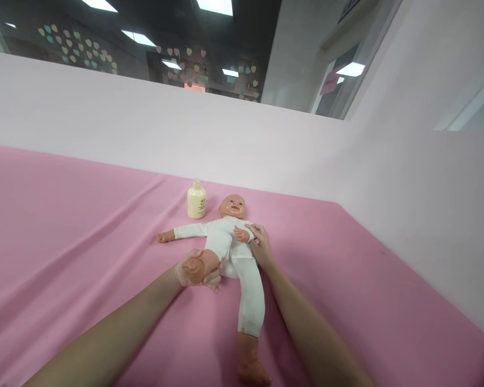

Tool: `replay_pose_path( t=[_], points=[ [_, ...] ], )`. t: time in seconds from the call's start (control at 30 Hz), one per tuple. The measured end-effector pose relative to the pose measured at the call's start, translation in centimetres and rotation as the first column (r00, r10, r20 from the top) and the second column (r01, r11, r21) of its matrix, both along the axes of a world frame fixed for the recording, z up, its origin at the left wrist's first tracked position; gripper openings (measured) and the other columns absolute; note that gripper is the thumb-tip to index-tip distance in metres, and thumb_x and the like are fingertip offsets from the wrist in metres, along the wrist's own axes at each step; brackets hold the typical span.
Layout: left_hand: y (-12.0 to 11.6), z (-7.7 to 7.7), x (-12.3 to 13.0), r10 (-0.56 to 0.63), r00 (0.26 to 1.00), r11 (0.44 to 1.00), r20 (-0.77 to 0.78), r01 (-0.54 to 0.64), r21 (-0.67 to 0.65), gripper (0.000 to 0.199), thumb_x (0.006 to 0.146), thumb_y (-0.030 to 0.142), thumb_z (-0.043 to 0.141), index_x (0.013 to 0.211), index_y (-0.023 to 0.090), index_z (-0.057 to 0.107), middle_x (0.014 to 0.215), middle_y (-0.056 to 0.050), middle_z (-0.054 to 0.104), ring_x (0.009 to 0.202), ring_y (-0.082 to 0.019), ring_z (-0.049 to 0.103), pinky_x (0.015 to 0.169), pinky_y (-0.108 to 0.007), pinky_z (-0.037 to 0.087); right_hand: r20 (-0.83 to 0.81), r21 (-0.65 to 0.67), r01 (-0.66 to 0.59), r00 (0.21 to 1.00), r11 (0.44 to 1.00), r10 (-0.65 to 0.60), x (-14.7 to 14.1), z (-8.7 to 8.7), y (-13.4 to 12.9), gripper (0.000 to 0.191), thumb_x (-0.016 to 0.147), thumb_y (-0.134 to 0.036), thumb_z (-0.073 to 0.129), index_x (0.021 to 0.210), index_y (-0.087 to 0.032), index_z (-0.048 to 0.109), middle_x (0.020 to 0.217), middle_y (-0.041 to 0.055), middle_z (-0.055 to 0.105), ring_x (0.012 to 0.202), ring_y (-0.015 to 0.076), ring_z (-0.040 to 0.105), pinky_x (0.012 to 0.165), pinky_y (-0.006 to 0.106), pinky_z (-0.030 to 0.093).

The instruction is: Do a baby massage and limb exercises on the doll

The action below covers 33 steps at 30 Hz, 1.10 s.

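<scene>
A baby doll (pixel 244 290) in white clothes lies on its back on a pink cloth, its head away from me. My left hand (pixel 199 270) is wrapped round the doll's bent, raised leg near the foot; some of its fingers show below the leg. The doll's other leg lies stretched toward me. At the right side of the doll's chest, my right hand (pixel 260 244) holds the doll's arm, whose small hand rests over the chest. The doll's other arm is spread out to the left.
A pale yellow pump bottle (pixel 196 201) stands upright left of the doll's head. The pink cloth (pixel 84 215) has folds at the left. White walls (pixel 153 129) rise behind and at the right, with a window above.
</scene>
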<state>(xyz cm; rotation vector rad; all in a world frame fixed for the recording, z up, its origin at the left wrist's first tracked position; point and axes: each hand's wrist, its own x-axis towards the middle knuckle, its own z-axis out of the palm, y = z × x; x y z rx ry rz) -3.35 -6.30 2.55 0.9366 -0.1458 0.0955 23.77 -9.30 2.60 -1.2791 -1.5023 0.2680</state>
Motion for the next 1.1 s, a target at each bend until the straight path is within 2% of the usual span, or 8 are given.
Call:
replay_pose_path(
  t=[0.27,0.47,0.63,0.77,0.9,1.0,1.1],
  points=[
    [-0.7,2.0,-0.9,0.197,0.975,0.980,-0.108,-0.200,-0.020,0.056,0.073,0.072,0.063,0.101,0.024,0.073,0.047,0.005,0.040,0.052,-0.017,0.032,0.076,-0.042,0.046,-0.004,-0.023,0.009,1.000,1.000,-0.009,-0.1,0.1,-0.2,0.052,0.087,-0.015,0.053,0.131,-0.033,0.076,0.132,0.0080,0.063,0.127,0.0247,0.057,0.109,0.042,0.049],
    [-0.7,1.9,-0.7,0.179,0.981,0.977,-0.074,-0.187,-0.107,0.060,0.074,0.071,0.068,0.104,0.020,0.074,0.049,0.006,0.041,0.053,-0.015,0.030,0.076,-0.038,0.046,0.022,-0.007,0.016,1.000,1.000,-0.016,-0.1,0.3,-0.3,0.054,0.087,-0.013,0.052,0.131,-0.034,0.076,0.131,0.0072,0.063,0.128,0.0238,0.056,0.116,0.043,0.046],
    [-0.7,1.7,-0.6,0.188,0.981,0.977,-0.041,-0.191,-0.090,0.059,0.077,0.071,0.064,0.102,0.019,0.072,0.049,0.005,0.042,0.053,-0.015,0.031,0.076,-0.040,0.047,0.041,-0.014,0.025,0.999,1.000,-0.025,-0.2,0.4,-0.4,0.054,0.087,-0.013,0.050,0.131,-0.034,0.076,0.131,0.0075,0.063,0.128,0.0245,0.056,0.117,0.045,0.044],
    [-0.8,1.9,-0.7,0.220,0.973,0.970,-0.077,-0.226,-0.086,0.057,0.076,0.070,0.065,0.104,0.022,0.075,0.049,0.005,0.042,0.052,-0.015,0.029,0.075,-0.039,0.046,0.033,-0.022,0.021,0.999,1.000,-0.021,-0.2,0.4,-0.4,0.054,0.087,-0.013,0.051,0.131,-0.034,0.076,0.133,0.0075,0.062,0.130,0.0248,0.056,0.117,0.045,0.045],
    [-0.7,1.6,-0.6,0.258,0.961,0.959,-0.098,-0.267,-0.095,0.056,0.076,0.070,0.065,0.102,0.021,0.077,0.049,0.005,0.038,0.053,-0.015,0.033,0.074,-0.038,0.047,0.023,-0.029,0.018,1.000,0.999,-0.017,-0.1,0.3,-0.4,0.055,0.087,-0.013,0.051,0.132,-0.034,0.075,0.133,0.0077,0.062,0.130,0.0248,0.056,0.118,0.045,0.044],
    [-0.6,1.3,-0.4,0.296,0.948,0.933,-0.115,-0.313,-0.175,0.057,0.076,0.067,0.071,0.102,0.017,0.076,0.052,0.006,0.037,0.057,-0.016,0.036,0.077,-0.038,0.049,0.046,-0.026,0.010,0.999,1.000,-0.009,-0.1,0.2,-0.4,0.054,0.089,-0.014,0.050,0.133,-0.033,0.075,0.133,0.0083,0.062,0.132,0.0252,0.055,0.118,0.045,0.044],
    [-1.0,1.6,0.1,0.386,0.912,0.869,-0.138,-0.410,-0.278,0.051,0.080,0.058,0.072,0.106,0.014,0.075,0.056,0.005,0.040,0.061,-0.017,0.040,0.080,-0.039,0.053,0.102,-0.009,-0.011,0.995,1.000,0.012,-0.1,0.1,-0.4,0.052,0.090,-0.014,0.049,0.131,-0.032,0.076,0.136,0.0090,0.061,0.135,0.0263,0.053,0.121,0.047,0.041]
  ],
)
